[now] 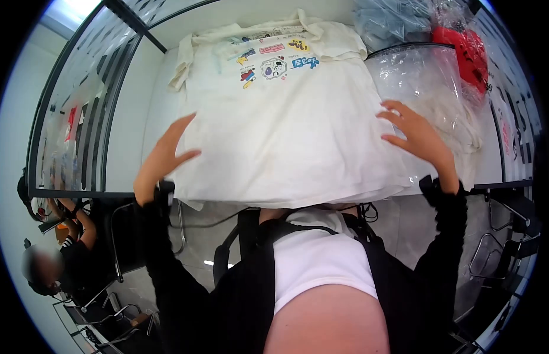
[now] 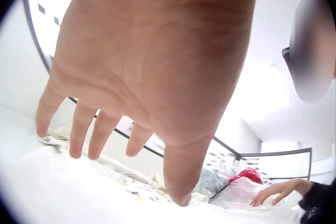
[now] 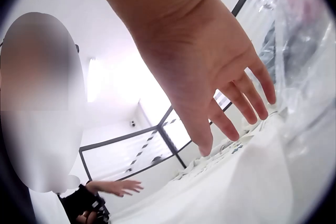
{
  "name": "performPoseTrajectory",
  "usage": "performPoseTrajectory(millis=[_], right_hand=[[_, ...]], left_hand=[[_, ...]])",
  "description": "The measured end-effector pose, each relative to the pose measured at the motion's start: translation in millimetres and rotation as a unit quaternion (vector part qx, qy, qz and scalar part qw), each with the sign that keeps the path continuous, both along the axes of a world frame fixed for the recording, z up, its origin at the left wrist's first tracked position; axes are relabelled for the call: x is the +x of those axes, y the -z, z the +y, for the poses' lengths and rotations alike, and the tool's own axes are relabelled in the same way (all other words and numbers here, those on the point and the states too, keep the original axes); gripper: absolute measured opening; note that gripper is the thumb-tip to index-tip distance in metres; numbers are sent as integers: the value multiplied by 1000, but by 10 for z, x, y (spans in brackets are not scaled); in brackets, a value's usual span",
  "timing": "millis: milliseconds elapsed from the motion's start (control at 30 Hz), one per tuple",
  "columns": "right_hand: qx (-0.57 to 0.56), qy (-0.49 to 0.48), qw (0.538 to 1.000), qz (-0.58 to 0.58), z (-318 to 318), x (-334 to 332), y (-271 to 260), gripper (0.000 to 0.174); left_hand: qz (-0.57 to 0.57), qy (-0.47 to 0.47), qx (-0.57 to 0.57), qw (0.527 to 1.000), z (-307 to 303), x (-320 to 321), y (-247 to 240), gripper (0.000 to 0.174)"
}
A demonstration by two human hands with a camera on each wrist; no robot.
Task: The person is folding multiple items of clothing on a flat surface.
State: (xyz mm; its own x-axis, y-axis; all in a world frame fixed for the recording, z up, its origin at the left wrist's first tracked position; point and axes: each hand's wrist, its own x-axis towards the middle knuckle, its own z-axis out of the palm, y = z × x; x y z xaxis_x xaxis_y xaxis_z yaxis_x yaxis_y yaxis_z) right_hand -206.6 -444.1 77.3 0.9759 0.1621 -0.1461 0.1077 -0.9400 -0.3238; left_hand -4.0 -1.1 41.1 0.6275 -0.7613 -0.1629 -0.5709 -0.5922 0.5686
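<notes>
A white T-shirt [image 1: 274, 130] with colourful cartoon prints lies spread over the table, collar at the far side and hem along the near edge. My left hand [image 1: 168, 148] hovers at the shirt's left side, fingers extended and thumb apart. At the opposite side my right hand [image 1: 417, 133] is held with its fingers spread over the shirt's right edge. Neither hand holds anything. In the left wrist view the left hand's palm [image 2: 152, 61] faces the cloth, fingers pointing down. The right wrist view shows the right hand [image 3: 205, 66] likewise spread above the fabric.
Right of the shirt lies a clear plastic bag [image 1: 413, 74] with pale cloth beside it. Behind are a bagged light-blue garment [image 1: 392, 23] and a bagged red item [image 1: 466, 59]. Black-framed partitions [image 1: 103, 112] border the table. Another person [image 1: 74, 253] sits at the far left.
</notes>
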Motion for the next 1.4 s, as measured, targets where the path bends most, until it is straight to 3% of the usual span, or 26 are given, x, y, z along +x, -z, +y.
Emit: performPoseTrajectory(millis=[100, 133, 200, 267, 333, 400, 500, 567, 700, 800, 833, 933, 1033, 1133, 1167, 1267, 1300, 1400], right_hand=[[12, 90, 996, -2, 72, -466, 38, 34], [62, 131, 989, -8, 86, -597, 90, 36], [81, 185, 978, -56, 203, -772, 103, 34], [144, 273, 947, -88, 278, -883, 137, 32], [196, 350, 908, -117, 374, -922, 211, 30], [230, 416, 870, -134, 443, -913, 238, 30], [203, 406, 888, -70, 455, -835, 353, 35], [203, 346, 912, -81, 431, -835, 458, 36], [192, 398, 895, -51, 357, -806, 539, 33], [230, 412, 878, -79, 372, -792, 610, 34], [217, 419, 878, -82, 384, -776, 613, 32], [224, 466, 855, -45, 414, -717, 524, 31], [235, 449, 859, -74, 317, -752, 670, 32], [296, 427, 849, -98, 282, -798, 706, 36], [269, 394, 878, -46, 285, -816, 586, 53], [292, 267, 916, -59, 347, -918, 394, 71], [297, 260, 919, -27, 294, -978, 433, 81], [350, 302, 887, -18, 296, -1052, 452, 78]], left_hand=[[-61, -103, 21, 993, 319, -603, 263, 77], [-67, -154, 41, 985, 356, -795, 310, 78], [-99, -247, 4, 964, 500, -1048, 501, 78], [-102, -395, -22, 913, 440, -1240, 548, 73], [-83, -546, -47, 833, 423, -1305, 723, 71], [-127, -557, -29, 820, 427, -1328, 783, 69], [-89, -611, -25, 787, 481, -1209, 770, 65], [-5, -616, -22, 787, 700, -1078, 931, 68], [99, -602, -73, 789, 892, -1044, 1089, 67], [172, -577, -139, 786, 687, -1133, 754, 63], [204, -561, -209, 775, 672, -1141, 757, 60], [190, -550, -271, 767, 588, -1170, 638, 44], [189, -558, -345, 730, 659, -1091, 753, 37], [98, -519, -304, 793, 849, -1007, 970, 36], [85, -542, -207, 810, 740, -1030, 787, 45], [36, -458, -134, 878, 438, -1223, 435, 57], [79, -420, -183, 886, 472, -1263, 471, 81], [-7, -273, -141, 952, 583, -1343, 583, 98]])
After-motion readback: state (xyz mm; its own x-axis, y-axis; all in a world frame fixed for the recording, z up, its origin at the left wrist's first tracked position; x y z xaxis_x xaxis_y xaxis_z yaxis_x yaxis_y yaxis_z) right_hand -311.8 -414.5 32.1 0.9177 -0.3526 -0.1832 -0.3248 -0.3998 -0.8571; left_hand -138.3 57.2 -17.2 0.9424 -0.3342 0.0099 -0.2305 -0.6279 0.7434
